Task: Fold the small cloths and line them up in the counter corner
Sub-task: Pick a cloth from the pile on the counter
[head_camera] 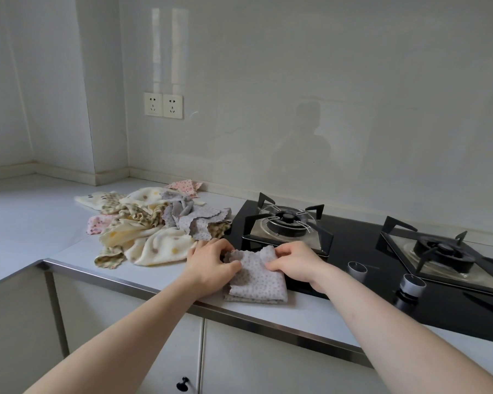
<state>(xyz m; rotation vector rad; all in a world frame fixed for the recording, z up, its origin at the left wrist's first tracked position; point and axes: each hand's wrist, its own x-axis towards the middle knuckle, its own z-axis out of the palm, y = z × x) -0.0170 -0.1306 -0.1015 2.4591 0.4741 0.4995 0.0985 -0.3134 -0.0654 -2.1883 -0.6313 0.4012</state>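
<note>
A grey dotted cloth [256,282] lies partly folded on the white counter [26,223], beside the hob's left edge. My left hand [211,265] pinches its upper left corner, and my right hand [293,263] pinches its upper right corner. Both top corners are lifted and crumpled between my fingers. Behind and to the left sits a loose pile of small cloths [151,226]: cream with dots, green checked, pink flowered and grey. The counter corner [34,173] is at the far left against the wall.
A black glass gas hob [353,251] with two burners and two knobs [357,270] fills the counter on the right. Two wall sockets [163,105] sit above the pile. The counter's metal front edge [125,282] runs below, with cabinet doors under it.
</note>
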